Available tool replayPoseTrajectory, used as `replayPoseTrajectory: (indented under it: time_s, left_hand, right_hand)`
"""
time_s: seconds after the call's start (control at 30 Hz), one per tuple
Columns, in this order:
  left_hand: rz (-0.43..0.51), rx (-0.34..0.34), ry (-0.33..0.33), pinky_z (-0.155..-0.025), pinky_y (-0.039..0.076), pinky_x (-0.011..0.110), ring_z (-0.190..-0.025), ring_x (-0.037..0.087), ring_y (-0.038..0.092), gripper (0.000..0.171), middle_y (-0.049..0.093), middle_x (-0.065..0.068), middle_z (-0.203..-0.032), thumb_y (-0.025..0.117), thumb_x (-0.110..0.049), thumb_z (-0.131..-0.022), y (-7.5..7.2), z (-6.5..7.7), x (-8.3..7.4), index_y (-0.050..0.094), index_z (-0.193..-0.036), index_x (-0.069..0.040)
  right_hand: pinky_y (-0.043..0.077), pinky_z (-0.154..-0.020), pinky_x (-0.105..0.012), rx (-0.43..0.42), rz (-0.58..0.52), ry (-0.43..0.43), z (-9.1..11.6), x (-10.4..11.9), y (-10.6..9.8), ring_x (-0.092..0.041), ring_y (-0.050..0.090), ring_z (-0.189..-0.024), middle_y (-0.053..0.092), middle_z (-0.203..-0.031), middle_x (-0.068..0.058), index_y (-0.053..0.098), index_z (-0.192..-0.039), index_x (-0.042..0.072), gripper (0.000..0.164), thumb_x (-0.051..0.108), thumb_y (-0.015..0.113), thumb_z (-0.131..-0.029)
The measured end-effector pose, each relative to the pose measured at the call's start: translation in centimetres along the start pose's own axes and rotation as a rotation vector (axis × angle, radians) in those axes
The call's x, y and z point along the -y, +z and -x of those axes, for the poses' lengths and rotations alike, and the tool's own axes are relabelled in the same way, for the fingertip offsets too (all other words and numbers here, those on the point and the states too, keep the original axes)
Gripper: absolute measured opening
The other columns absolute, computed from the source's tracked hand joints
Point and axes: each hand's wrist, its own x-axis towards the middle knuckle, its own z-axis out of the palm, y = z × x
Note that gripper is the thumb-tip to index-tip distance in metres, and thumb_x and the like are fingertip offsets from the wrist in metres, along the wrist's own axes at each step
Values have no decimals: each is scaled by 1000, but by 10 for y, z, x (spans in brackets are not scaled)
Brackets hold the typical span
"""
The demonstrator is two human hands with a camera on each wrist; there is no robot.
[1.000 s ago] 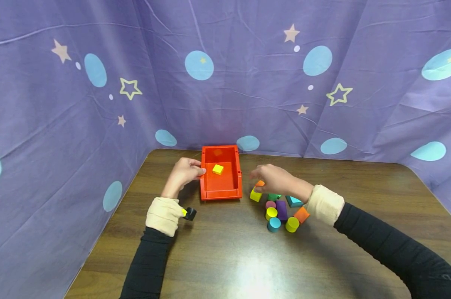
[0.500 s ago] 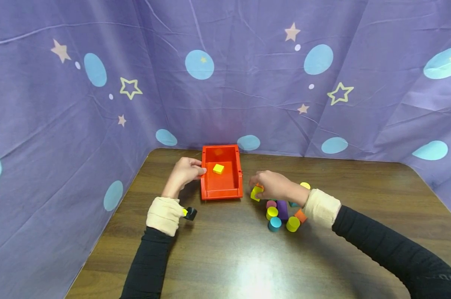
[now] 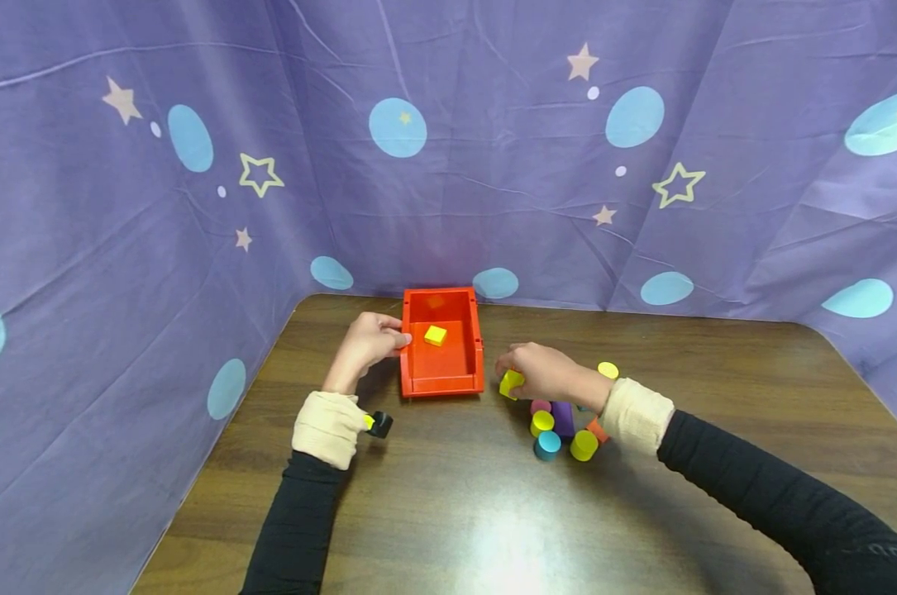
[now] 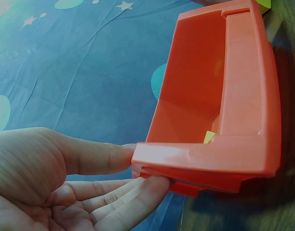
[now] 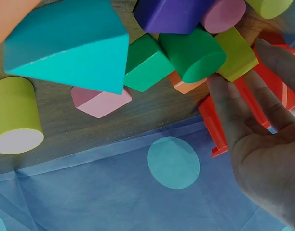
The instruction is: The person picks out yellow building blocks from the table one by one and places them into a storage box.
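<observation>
A brown wood-grain table [image 3: 426,512] stands before a purple cloth [image 3: 448,190] printed with stars and blue spots. Nearest, two black sleeves [image 3: 775,492] with cream cuffs [image 3: 325,430] reach in from the lower edge. Past them on the right stand a blue cylinder [image 3: 548,446] and a yellow cylinder [image 3: 584,446], with an orange block [image 3: 598,430] just beside the latter; behind these come a smaller yellow cylinder [image 3: 542,422], a purple block [image 3: 563,420] and a pink cylinder [image 3: 541,406]. The right hand [image 3: 548,372] reaches over the far side of this group. Its thumb and fingers are parted and set about a yellow-green block [image 3: 509,383], the thumb at the near side, the fingertips at the far side; I cannot tell whether they pinch it. From the right wrist, that block touches a green cylinder [image 5: 193,55], and an orange piece [image 5: 187,85] shows beside the fingertips. Left of the right hand and well apart from it, the left hand [image 3: 369,340] pinches the left rim of a red bin [image 3: 442,385], thumb on top and fingers underneath. Inside the bin, beyond the thumb tip and clear of it, lies a small yellow piece [image 3: 436,335].
</observation>
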Motion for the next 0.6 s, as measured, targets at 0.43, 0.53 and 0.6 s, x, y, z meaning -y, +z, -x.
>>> replayPoseTrajectory:
  time_s: [0.43,0.53,0.6]
  left_hand:
    - [3,-4,1,-87,55,42,-100,33,64,37,62,24,-113,59,-3,-88,0,0,0,53,-122,11]
    - [0,-8,-5,-88,54,42,-98,31,65,37,62,24,-113,60,-3,-88,0,1,-1,54,-122,10]
    - [2,-8,-8,-88,54,42,-98,32,65,37,62,24,-113,60,-3,-88,0,1,-1,54,-122,10]
  right_hand:
    - [56,-79,-36,4,-8,8,-1,1,5,-21,61,-94,66,-102,-6,70,-99,10,29,8,79,-72]
    - [56,-80,-36,3,-17,8,-2,2,7,-22,62,-94,66,-102,-6,70,-100,10,29,7,79,-72]
    - [56,-81,-37,2,-17,8,-3,2,8,-22,62,-93,66,-101,-6,70,-100,9,29,8,79,-72]
